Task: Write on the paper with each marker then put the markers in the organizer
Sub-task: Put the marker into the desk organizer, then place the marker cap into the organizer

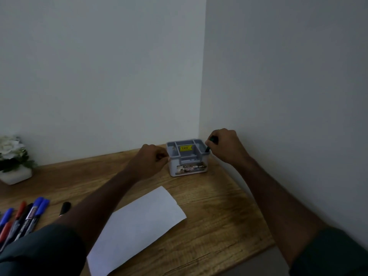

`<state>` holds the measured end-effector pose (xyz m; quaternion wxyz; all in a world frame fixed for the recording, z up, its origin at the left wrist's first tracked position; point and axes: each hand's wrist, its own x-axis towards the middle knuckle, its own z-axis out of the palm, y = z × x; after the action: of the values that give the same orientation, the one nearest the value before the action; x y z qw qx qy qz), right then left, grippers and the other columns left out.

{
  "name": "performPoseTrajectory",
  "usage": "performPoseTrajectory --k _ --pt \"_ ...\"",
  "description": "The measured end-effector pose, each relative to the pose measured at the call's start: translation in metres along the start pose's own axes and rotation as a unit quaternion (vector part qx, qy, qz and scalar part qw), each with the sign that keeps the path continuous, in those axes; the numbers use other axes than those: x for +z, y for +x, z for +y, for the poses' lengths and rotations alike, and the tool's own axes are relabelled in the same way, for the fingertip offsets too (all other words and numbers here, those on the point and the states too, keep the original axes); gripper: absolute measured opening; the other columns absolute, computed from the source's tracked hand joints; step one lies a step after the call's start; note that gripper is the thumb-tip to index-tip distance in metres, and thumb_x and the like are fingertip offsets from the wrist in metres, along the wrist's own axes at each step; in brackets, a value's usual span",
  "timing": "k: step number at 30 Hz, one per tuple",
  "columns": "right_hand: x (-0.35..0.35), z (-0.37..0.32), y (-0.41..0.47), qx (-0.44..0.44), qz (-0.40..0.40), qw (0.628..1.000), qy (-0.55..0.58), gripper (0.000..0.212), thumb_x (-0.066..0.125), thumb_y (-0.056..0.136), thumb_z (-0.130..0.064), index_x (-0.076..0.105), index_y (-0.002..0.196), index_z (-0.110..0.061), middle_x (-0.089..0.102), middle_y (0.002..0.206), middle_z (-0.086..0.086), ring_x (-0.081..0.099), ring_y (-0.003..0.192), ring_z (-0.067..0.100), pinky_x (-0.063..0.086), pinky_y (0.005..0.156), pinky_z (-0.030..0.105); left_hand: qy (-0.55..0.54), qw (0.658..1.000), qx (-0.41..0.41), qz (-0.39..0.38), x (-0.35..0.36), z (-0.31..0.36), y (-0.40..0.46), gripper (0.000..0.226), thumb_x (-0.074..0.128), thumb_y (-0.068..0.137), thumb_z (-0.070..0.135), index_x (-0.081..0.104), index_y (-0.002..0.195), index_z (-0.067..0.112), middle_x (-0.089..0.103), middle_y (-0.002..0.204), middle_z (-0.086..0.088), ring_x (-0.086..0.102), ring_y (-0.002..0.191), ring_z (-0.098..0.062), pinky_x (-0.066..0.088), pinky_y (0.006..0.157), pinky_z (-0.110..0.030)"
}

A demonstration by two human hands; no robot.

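A grey organizer [188, 169] with several compartments and a yellow sticker inside stands in the far corner of the wooden desk. My right hand [226, 146] grips a dark green marker [210, 144], its lower end dipping into the organizer's right compartment. My left hand [154, 157] is closed against the organizer's left wall. A blank white paper [137, 226] lies on the desk in front of me. Several blue, red and black markers [25, 216] lie in a bunch at the left edge, and one black marker [64, 208] lies apart from them.
A white pot of white flowers [14, 158] sits at the back left of the desk [219, 206]. Walls close in behind and to the right of the organizer. The desk's front edge runs near the lower right.
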<state>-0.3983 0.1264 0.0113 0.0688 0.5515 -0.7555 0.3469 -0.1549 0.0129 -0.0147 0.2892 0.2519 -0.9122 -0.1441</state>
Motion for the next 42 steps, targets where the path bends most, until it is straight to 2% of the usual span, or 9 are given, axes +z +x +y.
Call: performPoseTrajectory --k 4,8,11,17,23,26,30,37,42 --pt "0.008 0.000 -0.003 0.010 -0.005 1.000 -0.001 0.018 0.070 0.087 -0.027 0.075 0.098 -0.014 0.072 0.098 0.008 0.066 0.094 0.024 0.056 0.081 0.033 0.002 1.000 0.005 0.001 -0.008 0.000 -0.009 0.012 0.068 0.089 0.019 0.075 0.095 0.011 0.072 0.081 0.003 0.063 0.069 -0.002 0.050 0.065 -0.018" --pt "-0.001 -0.014 -0.015 0.029 0.083 0.996 0.012 0.030 0.075 0.082 -0.041 0.072 0.101 -0.018 0.064 0.076 -0.002 0.062 0.070 0.013 0.050 0.070 0.024 -0.006 1.000 -0.004 0.007 -0.020 -0.004 -0.023 0.012 0.069 0.088 0.020 0.075 0.091 0.011 0.071 0.079 0.006 0.065 0.069 -0.004 0.052 0.066 -0.018" --pt "-0.002 -0.047 -0.029 -0.005 0.138 0.990 0.032 0.018 0.072 0.084 -0.032 0.073 0.088 -0.015 0.067 0.067 0.000 0.061 0.059 0.009 0.052 0.062 0.022 -0.022 1.000 -0.014 0.016 -0.030 -0.009 -0.036 0.011 0.070 0.087 0.022 0.076 0.088 0.013 0.068 0.074 0.013 0.064 0.067 -0.002 0.049 0.063 -0.015" --pt "0.051 -0.134 -0.064 -0.090 0.010 0.992 0.087 0.009 0.070 0.083 -0.025 0.072 0.079 -0.018 0.062 0.069 -0.009 0.055 0.062 0.003 0.045 0.062 0.020 0.007 0.999 -0.045 0.014 -0.058 -0.022 -0.081 0.009 0.070 0.086 0.024 0.072 0.077 0.023 0.060 0.064 0.020 0.059 0.067 0.005 0.039 0.058 -0.006" --pt "0.114 -0.208 -0.103 -0.176 -0.127 0.968 0.122 0.011 0.070 0.085 -0.032 0.067 0.080 -0.023 0.057 0.072 -0.014 0.050 0.065 -0.002 0.034 0.056 0.010 0.039 0.993 -0.111 0.003 -0.100 -0.063 -0.153 0.005 0.072 0.084 0.023 0.073 0.079 0.022 0.065 0.070 0.016 0.060 0.067 0.001 0.041 0.061 -0.011" --pt "0.139 -0.236 -0.116 -0.195 -0.187 0.956 0.113 0.013 0.068 0.086 -0.033 0.066 0.078 -0.023 0.064 0.078 -0.009 0.055 0.071 0.002 0.044 0.064 0.019 0.062 0.988 -0.140 0.020 -0.120 -0.078 -0.187 0.006 0.070 0.084 0.020 0.074 0.083 0.025 0.069 0.075 0.014 0.063 0.071 0.001 0.047 0.064 -0.014" --pt "0.163 -0.267 -0.128 -0.197 -0.213 0.954 0.078 0.023 0.063 0.082 -0.042 0.067 0.075 -0.020 0.067 0.077 -0.001 0.063 0.075 0.019 0.056 0.067 0.036 0.063 0.981 -0.181 0.041 -0.134 -0.097 -0.214 0.012 0.068 0.083 0.014 0.073 0.080 0.026 0.070 0.074 0.014 0.064 0.071 0.001 0.050 0.067 -0.020" --pt "0.179 -0.300 -0.138 -0.135 -0.283 0.949 0.027 0.025 0.065 0.071 -0.042 0.056 0.082 -0.021 0.060 0.085 -0.001 0.062 0.087 0.026 0.048 0.062 0.032 0.063 0.982 -0.171 0.047 -0.139 -0.111 -0.227 0.015 0.068 0.081 0.010 0.074 0.089 0.021 0.070 0.083 0.016 0.061 0.075 0.004 0.051 0.073 -0.023" --pt "0.177 -0.301 -0.132 -0.103 -0.265 0.958 0.031 0.024 0.060 0.084 -0.040 0.058 0.084 -0.017 0.059 0.086 0.001 0.060 0.086 0.024 0.043 0.059 0.030 0.070 0.984 -0.159 0.033 -0.140 -0.116 -0.227 0.019 0.070 0.081 0.019 0.072 0.096 0.031 0.069 0.096 0.019 0.061 0.092 -0.001 0.051 0.086 -0.034"
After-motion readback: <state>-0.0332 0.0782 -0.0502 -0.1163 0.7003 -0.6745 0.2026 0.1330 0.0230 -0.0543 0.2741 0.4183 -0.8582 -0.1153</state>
